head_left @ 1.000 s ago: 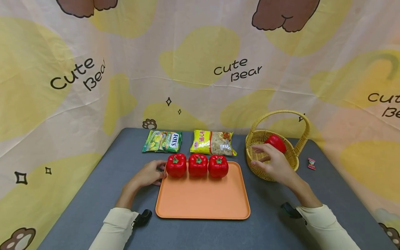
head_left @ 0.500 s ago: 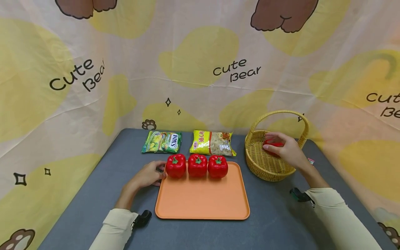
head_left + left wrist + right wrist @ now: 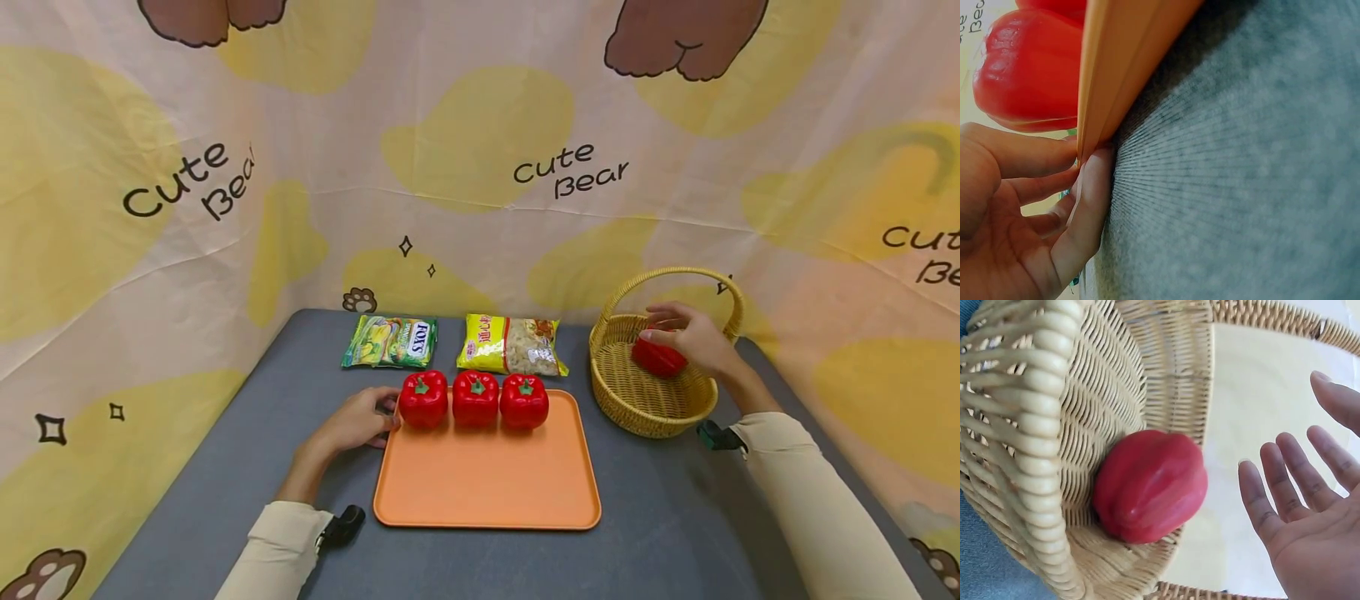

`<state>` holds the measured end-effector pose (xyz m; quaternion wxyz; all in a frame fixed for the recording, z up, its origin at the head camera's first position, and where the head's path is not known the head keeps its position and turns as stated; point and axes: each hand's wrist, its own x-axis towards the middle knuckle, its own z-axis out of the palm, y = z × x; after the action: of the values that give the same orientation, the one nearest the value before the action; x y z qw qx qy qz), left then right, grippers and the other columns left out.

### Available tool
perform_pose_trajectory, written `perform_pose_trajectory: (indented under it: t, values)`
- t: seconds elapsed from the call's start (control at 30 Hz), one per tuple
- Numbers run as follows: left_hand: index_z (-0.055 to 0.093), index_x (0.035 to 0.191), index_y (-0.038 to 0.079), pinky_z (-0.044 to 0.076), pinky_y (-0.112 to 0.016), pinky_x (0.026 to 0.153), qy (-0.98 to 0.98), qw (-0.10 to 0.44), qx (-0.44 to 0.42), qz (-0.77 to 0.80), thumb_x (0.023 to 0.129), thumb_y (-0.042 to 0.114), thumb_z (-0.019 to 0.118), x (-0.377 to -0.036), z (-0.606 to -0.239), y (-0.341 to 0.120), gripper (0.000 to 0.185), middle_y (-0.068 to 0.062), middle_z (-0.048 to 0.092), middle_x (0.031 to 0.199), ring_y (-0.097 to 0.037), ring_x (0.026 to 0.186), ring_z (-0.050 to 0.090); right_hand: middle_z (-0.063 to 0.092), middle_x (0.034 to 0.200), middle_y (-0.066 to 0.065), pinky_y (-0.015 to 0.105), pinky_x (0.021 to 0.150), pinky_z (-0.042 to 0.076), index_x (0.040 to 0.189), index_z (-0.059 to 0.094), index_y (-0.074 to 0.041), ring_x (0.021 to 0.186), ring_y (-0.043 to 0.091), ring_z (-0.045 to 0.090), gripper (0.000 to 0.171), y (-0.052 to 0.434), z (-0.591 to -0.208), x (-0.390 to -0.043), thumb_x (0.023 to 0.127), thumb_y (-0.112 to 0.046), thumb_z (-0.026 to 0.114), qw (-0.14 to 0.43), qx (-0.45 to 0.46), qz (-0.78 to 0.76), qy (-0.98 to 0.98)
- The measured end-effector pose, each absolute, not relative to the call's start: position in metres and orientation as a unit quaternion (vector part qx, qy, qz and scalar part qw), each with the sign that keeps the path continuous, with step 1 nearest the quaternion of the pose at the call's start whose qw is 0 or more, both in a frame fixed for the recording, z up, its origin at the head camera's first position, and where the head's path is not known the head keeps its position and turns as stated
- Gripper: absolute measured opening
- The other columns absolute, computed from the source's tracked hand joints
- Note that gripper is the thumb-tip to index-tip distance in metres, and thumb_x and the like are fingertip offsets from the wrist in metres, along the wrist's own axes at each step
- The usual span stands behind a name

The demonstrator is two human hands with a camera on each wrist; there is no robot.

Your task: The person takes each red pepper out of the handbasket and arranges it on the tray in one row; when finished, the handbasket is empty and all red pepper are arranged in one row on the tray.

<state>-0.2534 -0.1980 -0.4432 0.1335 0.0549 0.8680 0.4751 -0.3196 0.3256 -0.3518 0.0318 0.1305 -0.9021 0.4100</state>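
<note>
My left hand [image 3: 357, 422] pinches the left rim of an orange tray [image 3: 487, 483]. In the left wrist view thumb and fingers press the rim from both sides. Along the tray's far edge stand three red bell peppers with green stems: left [image 3: 423, 400], middle [image 3: 476, 400] and right [image 3: 524, 402]. Another red bell pepper [image 3: 1150, 487] lies on its side inside a yellow wicker basket [image 3: 637, 400]. Over the basket's right side is my right hand [image 3: 693, 340], fingers spread and apart from that pepper in the right wrist view.
Behind the tray lie a green FOX'S candy bag [image 3: 390, 340] and a yellow snack bag [image 3: 512, 343]. The basket's tall handle [image 3: 678, 271] arches above it. A printed cloth [image 3: 465, 150] hangs behind the grey table [image 3: 480, 562].
My right hand moved right, closed in over the bell pepper in the basket, then drew up off it. That pepper now sits a little lower in the basket. My left hand stayed put.
</note>
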Motion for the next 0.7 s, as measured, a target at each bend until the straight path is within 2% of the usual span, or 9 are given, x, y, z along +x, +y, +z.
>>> perform_pose_trajectory:
  t: [0.13, 0.43, 0.57, 0.7]
  values:
    - [0.05, 0.136, -0.002, 0.06, -0.036, 0.062, 0.868, 0.132, 0.059, 0.476, 0.088, 0.002, 0.059, -0.253, -0.444, -0.198, 0.049, -0.016, 0.058, 0.112, -0.02, 0.084, 0.063, 0.052, 0.134, 0.021, 0.024, 0.084, 0.049, 0.142, 0.045, -0.007, 0.121, 0.037, 0.051, 0.063, 0.328, -0.355, -0.326, 0.09, -0.034, 0.069, 0.01, 0.12, 0.409, -0.905]
    - [0.05, 0.135, -0.002, 0.06, -0.035, 0.063, 0.869, 0.132, 0.058, 0.473, 0.088, 0.002, 0.058, -0.251, -0.444, -0.198, 0.048, -0.015, 0.058, 0.112, -0.02, 0.085, 0.062, 0.049, 0.138, 0.026, 0.05, 0.098, 0.046, 0.146, 0.039, -0.003, 0.128, 0.041, 0.046, 0.066, 0.338, -0.364, -0.337, 0.092, -0.03, 0.066, -0.02, 0.102, 0.403, -0.909]
    - [0.05, 0.135, -0.001, 0.06, -0.035, 0.063, 0.871, 0.131, 0.057, 0.471, 0.088, 0.002, 0.058, -0.252, -0.443, -0.197, 0.049, -0.015, 0.058, 0.112, -0.02, 0.086, 0.062, 0.045, 0.141, 0.027, 0.056, 0.105, 0.039, 0.146, 0.037, 0.0, 0.132, 0.044, 0.04, 0.07, 0.341, -0.369, -0.339, 0.091, -0.03, 0.068, -0.03, 0.097, 0.4, -0.911]
    - [0.05, 0.135, -0.001, 0.06, -0.035, 0.063, 0.872, 0.13, 0.058, 0.469, 0.087, 0.002, 0.058, -0.251, -0.443, -0.197, 0.049, -0.015, 0.058, 0.111, -0.02, 0.086, 0.062, 0.039, 0.146, 0.028, 0.058, 0.108, 0.034, 0.147, 0.034, 0.001, 0.136, 0.045, 0.035, 0.072, 0.341, -0.373, -0.34, 0.091, -0.028, 0.068, -0.041, 0.094, 0.4, -0.911]
